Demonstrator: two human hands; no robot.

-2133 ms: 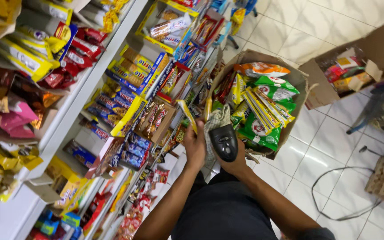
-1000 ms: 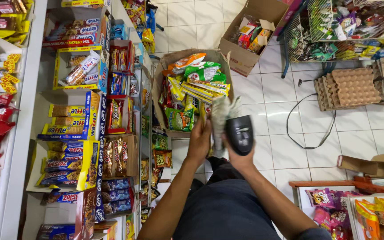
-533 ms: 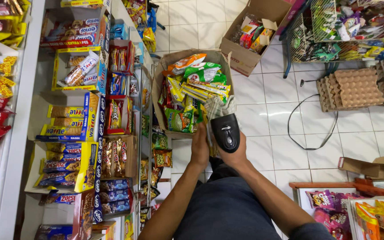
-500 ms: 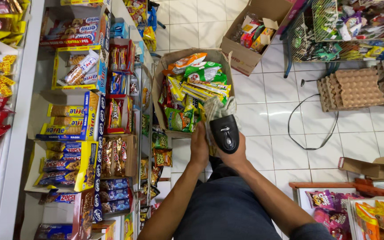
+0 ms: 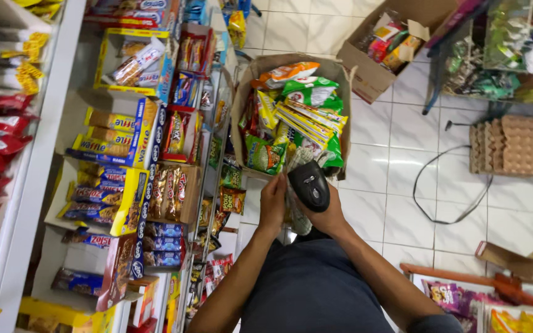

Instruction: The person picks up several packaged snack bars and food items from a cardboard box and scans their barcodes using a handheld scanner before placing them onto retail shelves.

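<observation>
Black scanner (image 5: 309, 185) gripped in right hand (image 5: 327, 213), head tipped down at pale packet (image 5: 296, 206) so it faces it; left hand (image 5: 272, 203) pinches packet steady, above snack box (image 5: 242, 105)

Shelves of snack boxes (image 5: 124, 142) run along the left, an open carton of packets (image 5: 291, 117) sits on the floor just beyond the hands, a second carton (image 5: 390, 46) lies farther right, and egg trays (image 5: 516, 145) rest at the far right.
</observation>
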